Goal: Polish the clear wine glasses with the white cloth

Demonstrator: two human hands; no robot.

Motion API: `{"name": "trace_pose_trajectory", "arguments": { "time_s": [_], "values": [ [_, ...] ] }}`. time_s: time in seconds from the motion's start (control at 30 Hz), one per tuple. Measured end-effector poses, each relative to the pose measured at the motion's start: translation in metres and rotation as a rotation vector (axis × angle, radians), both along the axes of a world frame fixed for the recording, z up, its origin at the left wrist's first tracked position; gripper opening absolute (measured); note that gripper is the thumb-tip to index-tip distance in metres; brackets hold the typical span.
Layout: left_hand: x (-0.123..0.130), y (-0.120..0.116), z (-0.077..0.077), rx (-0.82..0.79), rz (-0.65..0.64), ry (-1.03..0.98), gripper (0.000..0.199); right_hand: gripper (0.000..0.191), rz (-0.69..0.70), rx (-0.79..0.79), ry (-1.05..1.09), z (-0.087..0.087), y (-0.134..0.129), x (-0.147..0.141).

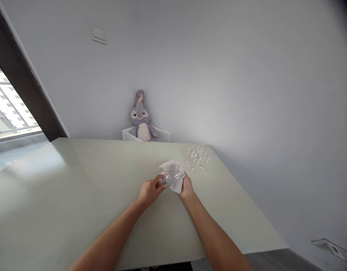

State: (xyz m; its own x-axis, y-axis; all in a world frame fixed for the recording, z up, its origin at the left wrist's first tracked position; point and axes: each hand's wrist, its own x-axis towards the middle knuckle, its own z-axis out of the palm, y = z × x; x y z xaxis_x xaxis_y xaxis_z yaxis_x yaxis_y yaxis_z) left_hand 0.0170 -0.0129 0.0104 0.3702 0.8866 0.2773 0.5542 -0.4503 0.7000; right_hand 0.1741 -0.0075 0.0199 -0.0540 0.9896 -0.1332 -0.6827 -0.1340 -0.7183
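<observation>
Above the table, a clear glass (170, 179) lies on its side across a white cloth (176, 186). The fingers and thumb of my left hand (151, 190) pinch the left end of this glass. From the right, my right hand (187, 186) is closed around the cloth, with the other end of the glass resting in it. Most of my right fingers are hidden behind the cloth. Beyond my right hand, several clear stemmed glasses (196, 157) stand close together near the table's far right corner.
The pale table (77, 203) reaches back to a grey wall. A white perforated basket (163, 136) with a grey plush toy (143, 130) is behind the far edge. At the left is a dark frame (29, 71) beside a bright window. The table's right edge runs near the wall.
</observation>
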Motion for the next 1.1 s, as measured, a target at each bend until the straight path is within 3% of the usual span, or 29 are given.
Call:
{"name": "trace_pose_trajectory", "arguments": {
  "time_s": [0.17,0.3,0.47,0.6,0.73,0.8,0.87,0.97,1.03,1.1],
  "values": [
    [0.01,-0.002,-0.007,-0.067,0.128,-0.139,0.033,0.023,-0.049,0.035,0.094,-0.01,-0.007,-0.03],
    [0.01,0.001,-0.013,0.07,0.25,-0.204,0.032,0.019,-0.072,0.164,-0.058,-0.018,-0.018,-0.05],
    [0.011,-0.002,-0.014,0.29,0.211,-0.206,0.045,0.027,-0.068,0.3,-0.242,-0.024,-0.024,-0.057],
    [0.013,-0.007,-0.008,0.289,0.157,-0.154,0.046,0.029,-0.153,0.263,-0.257,-0.025,-0.021,-0.049],
    [0.011,-0.002,-0.001,0.048,0.016,-0.343,0.034,0.021,-0.186,0.168,-0.234,-0.018,-0.019,-0.036],
    [0.007,0.003,0.001,-0.157,-0.016,-0.536,0.036,0.02,-0.067,0.105,-0.173,-0.013,-0.02,-0.03],
    [0.001,0.007,0.005,-0.377,-0.077,-0.73,0.049,0.022,0.148,0.06,-0.089,-0.01,-0.023,-0.027],
    [-0.009,0.01,0.013,-0.679,-0.283,-0.905,0.065,0.028,0.438,0.055,-0.036,-0.008,-0.028,-0.026],
    [-0.014,0.01,0.017,-0.765,-0.355,-0.956,0.067,0.029,0.489,0.088,-0.115,-0.007,-0.029,-0.025],
    [-0.015,0.01,0.019,-0.746,-0.307,-0.987,0.065,0.026,0.433,0.144,-0.323,-0.005,-0.029,-0.024]
  ]
}}
